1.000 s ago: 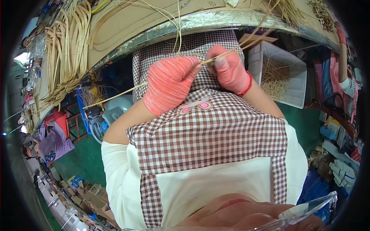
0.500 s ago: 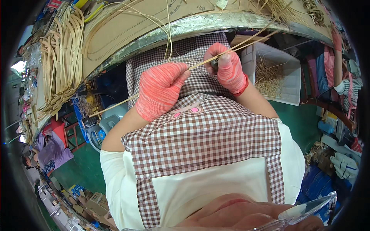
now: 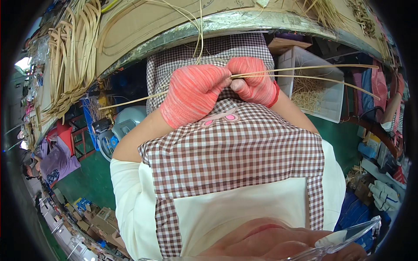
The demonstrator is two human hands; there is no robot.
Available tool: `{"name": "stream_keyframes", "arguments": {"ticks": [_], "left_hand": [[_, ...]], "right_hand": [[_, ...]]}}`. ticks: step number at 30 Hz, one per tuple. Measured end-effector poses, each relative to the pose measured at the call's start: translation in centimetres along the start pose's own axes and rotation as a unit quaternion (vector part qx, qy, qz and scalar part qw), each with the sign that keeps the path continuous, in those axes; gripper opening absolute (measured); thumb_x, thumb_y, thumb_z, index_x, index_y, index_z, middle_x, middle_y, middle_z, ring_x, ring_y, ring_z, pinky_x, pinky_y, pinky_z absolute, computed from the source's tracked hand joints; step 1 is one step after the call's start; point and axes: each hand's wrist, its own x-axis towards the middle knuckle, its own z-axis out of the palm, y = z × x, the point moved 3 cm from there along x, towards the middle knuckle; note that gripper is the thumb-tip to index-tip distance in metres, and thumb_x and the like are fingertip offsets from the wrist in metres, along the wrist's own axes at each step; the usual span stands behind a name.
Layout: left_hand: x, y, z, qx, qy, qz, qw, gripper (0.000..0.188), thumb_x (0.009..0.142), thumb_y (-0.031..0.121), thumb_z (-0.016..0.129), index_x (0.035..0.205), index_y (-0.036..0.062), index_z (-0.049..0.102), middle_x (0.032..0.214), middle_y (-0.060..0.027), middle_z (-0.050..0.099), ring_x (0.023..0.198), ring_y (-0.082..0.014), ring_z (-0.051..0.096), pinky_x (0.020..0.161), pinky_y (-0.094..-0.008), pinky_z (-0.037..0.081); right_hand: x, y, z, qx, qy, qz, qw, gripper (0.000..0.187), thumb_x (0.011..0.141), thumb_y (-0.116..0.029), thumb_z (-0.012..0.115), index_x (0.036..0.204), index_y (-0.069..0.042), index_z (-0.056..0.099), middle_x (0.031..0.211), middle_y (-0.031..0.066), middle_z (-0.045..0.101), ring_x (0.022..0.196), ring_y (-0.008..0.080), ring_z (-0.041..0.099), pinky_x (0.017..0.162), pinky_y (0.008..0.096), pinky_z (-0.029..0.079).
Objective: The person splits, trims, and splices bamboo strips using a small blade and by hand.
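Observation:
My left hand, in a pink and white knit glove, is closed round a thin pale cane strip, whose tail runs out to the lower left. Fingertip to fingertip with it, my right hand is curled closed in a matching glove. From where the hands meet, two slender lengths of the strip spread apart to the right, passing across the right glove. Whatever the right fingers wrap round is hidden. Both hands are in front of the brown checked apron.
Ahead curves a worktable edge. A bundle of pale strips hangs over its left side. To the right, a white plastic bin contains straw-like scraps. A grey plastic stool stands at left.
My right hand has come in against my left and turned, hiding the dark object that showed in it. The strip's right ends have swung down and spread wider apart.

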Motion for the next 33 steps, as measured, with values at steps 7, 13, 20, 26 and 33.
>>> {"name": "stream_keyframes", "arguments": {"ticks": [7,13,20,26,33], "left_hand": [[0.6,0.5,-1.2,0.001,-0.009,-0.065,0.998,0.015,0.084,0.016,0.074,0.095,0.0051,0.071,0.082,-0.0121,0.069,0.074,-0.0318,0.068,0.065,-0.0372,0.055],[0.0,0.1,-1.1,0.066,0.011,-0.004,0.998,0.013,0.085,0.007,0.074,0.097,0.0030,0.071,0.085,-0.0140,0.071,0.076,-0.0286,0.069,0.069,-0.0340,0.055],[0.2,-0.1,-0.2,0.028,0.011,0.027,0.999,0.014,0.085,0.017,0.072,0.094,0.0069,0.070,0.083,-0.0128,0.069,0.073,-0.0325,0.067,0.062,-0.0385,0.054],[0.0,-0.3,-1.0,0.048,0.006,-0.012,0.999,0.012,0.085,0.018,0.072,0.091,0.0078,0.070,0.079,-0.0124,0.067,0.070,-0.0330,0.065,0.060,-0.0389,0.052],[-0.5,-0.4,-0.5,0.055,-0.002,0.013,0.998,0.010,0.084,0.017,0.072,0.088,0.0087,0.070,0.075,-0.0122,0.066,0.067,-0.0337,0.065,0.058,-0.0392,0.052]], "right_hand": [[-0.8,1.1,-0.7,0.112,0.041,0.108,0.987,0.055,0.094,-0.055,0.058,0.093,-0.001,0.065,0.074,0.0076,0.059,0.067,0.0211,0.057,0.060,0.0331,0.046],[-1.2,1.5,-1.0,0.142,0.085,0.113,0.980,0.061,0.092,-0.061,0.059,0.093,0.000,0.062,0.072,0.0031,0.055,0.063,0.0146,0.052,0.058,0.0294,0.042],[0.2,0.3,-0.2,-0.025,-0.015,0.035,0.999,0.050,0.096,-0.053,0.053,0.083,-0.005,0.061,0.072,0.0128,0.058,0.068,0.0344,0.060,0.059,0.0415,0.048],[-0.7,1.0,-1.2,0.025,0.017,0.041,0.999,0.035,0.093,-0.038,0.067,0.096,-0.003,0.065,0.077,0.0120,0.064,0.069,0.0279,0.064,0.061,0.0362,0.051],[-0.9,0.7,-0.4,0.031,0.008,0.021,0.999,0.037,0.095,-0.040,0.064,0.099,-0.004,0.065,0.079,0.0121,0.065,0.068,0.0282,0.064,0.061,0.0364,0.051]]}}
